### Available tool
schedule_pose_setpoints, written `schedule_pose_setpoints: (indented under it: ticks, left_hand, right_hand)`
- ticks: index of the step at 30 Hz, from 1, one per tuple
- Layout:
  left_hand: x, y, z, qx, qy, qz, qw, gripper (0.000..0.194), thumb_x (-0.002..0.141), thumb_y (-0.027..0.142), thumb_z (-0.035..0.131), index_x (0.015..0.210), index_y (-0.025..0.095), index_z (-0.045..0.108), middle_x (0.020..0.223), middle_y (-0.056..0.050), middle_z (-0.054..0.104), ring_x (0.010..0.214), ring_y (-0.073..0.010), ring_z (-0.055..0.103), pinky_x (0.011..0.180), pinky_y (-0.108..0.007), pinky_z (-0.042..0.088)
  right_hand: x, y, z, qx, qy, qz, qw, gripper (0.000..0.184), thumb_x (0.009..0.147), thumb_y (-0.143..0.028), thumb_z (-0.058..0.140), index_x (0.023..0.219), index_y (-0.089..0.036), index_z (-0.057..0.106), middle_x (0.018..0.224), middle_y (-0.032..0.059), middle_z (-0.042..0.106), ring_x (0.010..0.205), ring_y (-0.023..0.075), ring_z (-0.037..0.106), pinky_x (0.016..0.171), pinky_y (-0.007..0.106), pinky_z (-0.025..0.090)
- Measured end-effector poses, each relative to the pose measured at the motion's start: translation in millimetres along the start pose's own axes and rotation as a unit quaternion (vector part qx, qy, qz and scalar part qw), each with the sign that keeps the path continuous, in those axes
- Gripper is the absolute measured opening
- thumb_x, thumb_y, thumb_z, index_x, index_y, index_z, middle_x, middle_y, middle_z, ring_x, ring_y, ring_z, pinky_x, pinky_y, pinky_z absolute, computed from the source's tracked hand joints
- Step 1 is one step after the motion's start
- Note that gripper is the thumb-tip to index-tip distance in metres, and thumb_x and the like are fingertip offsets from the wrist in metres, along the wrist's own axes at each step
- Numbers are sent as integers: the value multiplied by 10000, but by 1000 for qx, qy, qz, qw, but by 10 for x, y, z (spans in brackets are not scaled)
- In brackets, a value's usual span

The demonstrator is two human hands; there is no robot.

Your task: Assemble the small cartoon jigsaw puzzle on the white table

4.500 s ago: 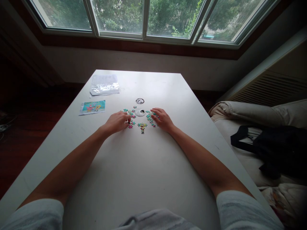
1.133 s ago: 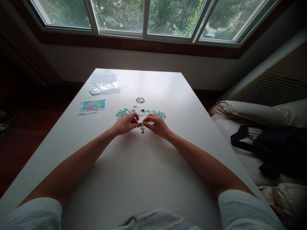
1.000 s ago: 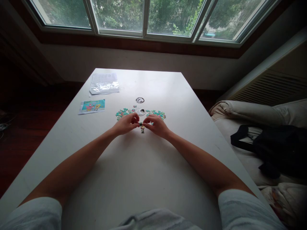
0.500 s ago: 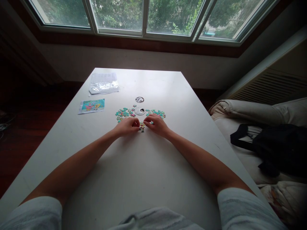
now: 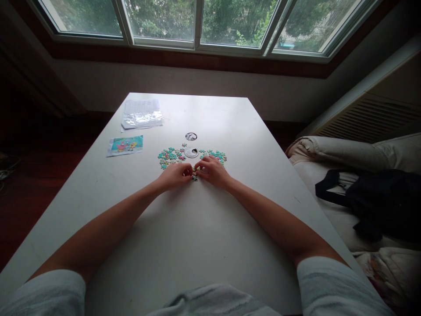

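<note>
Between my hands lies a small joined cluster of jigsaw puzzle pieces [image 5: 195,177], partly covered by fingers. My left hand [image 5: 177,174] has its fingers curled in and pressed against the cluster's left side. From the right, my right hand [image 5: 212,170] reaches over with thumb and fingertips closed on the cluster's edge. Loose puzzle pieces [image 5: 169,156] in teal, yellow and pink spread beyond my left hand. More loose pieces [image 5: 219,155] lie just past my right hand. A round silvery lid-like disc [image 5: 191,152] sits between the two piles.
A second, smaller disc [image 5: 191,136] lies farther back on the white table [image 5: 194,245]. At the left rest a colourful cartoon picture sheet [image 5: 125,145] and papers in a clear plastic sleeve [image 5: 142,113]. A dark bag [image 5: 384,202] lies on the pale sofa [image 5: 332,151] at right.
My right hand has shifted slightly left and closer to my left hand, so the fingers cover more of the cluster. The loose piles look unchanged.
</note>
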State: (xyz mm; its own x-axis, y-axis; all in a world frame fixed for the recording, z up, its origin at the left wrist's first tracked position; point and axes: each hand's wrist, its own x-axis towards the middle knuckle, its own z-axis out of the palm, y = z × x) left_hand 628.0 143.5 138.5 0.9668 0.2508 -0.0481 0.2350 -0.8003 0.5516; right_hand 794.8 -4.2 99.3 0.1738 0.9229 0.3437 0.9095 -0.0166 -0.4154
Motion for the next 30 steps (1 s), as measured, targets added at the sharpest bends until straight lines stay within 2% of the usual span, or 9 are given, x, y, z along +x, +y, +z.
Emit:
schedule_pose_setpoints:
  ticks: [17, 30]
  left_hand:
    - [-9, 21, 125, 30, 33, 6, 999, 111, 836, 312, 607, 851, 254, 701, 789, -1, 715, 720, -183, 627, 625, -267, 379]
    - [-28, 46, 124, 42, 33, 8, 999, 131, 855, 325, 584, 861, 252, 693, 821, -14, 725, 738, -191, 628, 635, -279, 381]
  right_hand:
    - [10, -4, -14, 2, -10, -1, 1000, 91, 905, -285, 706, 989, -255, 724, 944, 64, 636, 978, 246, 505, 895, 381, 403]
    - [17, -8, -22, 5, -8, -3, 1000, 97, 896, -273, 719, 991, -259, 731, 930, 61, 629, 978, 244, 513, 880, 374, 409]
